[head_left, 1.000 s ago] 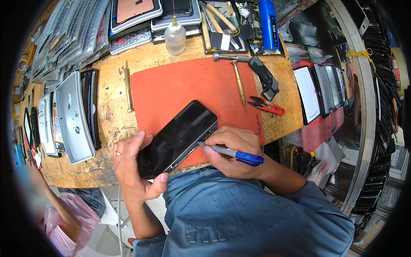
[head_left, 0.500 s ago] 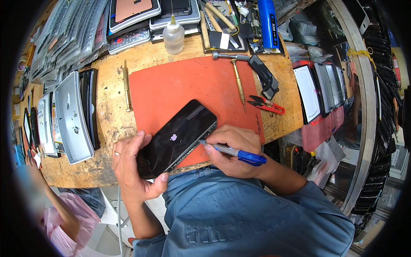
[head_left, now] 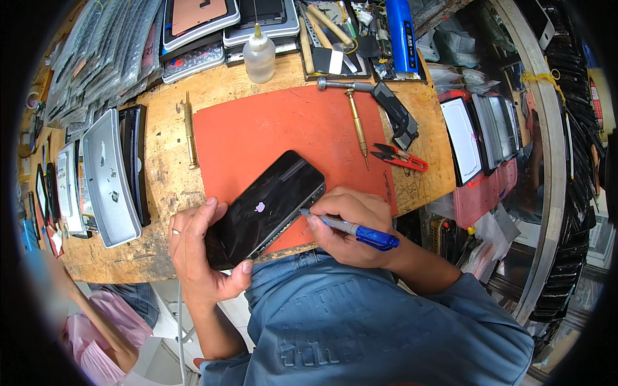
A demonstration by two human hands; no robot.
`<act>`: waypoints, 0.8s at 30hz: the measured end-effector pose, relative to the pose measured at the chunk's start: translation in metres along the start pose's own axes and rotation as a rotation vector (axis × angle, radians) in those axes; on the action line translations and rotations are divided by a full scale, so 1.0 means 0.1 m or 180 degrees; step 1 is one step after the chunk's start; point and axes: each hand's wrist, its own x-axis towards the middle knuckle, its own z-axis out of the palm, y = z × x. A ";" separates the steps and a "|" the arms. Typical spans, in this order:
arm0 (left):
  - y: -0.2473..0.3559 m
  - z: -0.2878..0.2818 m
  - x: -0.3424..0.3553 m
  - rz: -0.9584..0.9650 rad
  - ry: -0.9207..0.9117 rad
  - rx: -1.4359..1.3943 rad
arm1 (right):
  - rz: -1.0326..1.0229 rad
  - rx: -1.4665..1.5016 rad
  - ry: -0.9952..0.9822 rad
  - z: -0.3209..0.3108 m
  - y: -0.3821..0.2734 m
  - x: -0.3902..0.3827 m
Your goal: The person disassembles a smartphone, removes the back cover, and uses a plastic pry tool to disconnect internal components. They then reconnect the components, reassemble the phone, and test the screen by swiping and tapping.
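Note:
A black smartphone with a lit logo on its dark screen is held tilted over the orange-red mat. My left hand grips its lower left end, thumb on the near edge and fingers on the far side. In my right hand is a marker pen with a grey barrel and blue cap end. Its tip is at the phone's long near edge, partly hidden by my fingers; whether it touches, I cannot tell.
Gold screwdrivers, red-handled snips and a black phone part lie around the mat. A clear dropper bottle stands behind it. A grey metal tray is at left. Another person sits at lower left.
My hands, the phone and the pen stay almost in place. The other person's arm at lower left has shifted slightly.

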 end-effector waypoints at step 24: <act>0.00 0.00 0.00 0.0010 -0.0024 -0.0061 | 0.0009 -0.0075 0.0114 -0.01 0.00 -0.01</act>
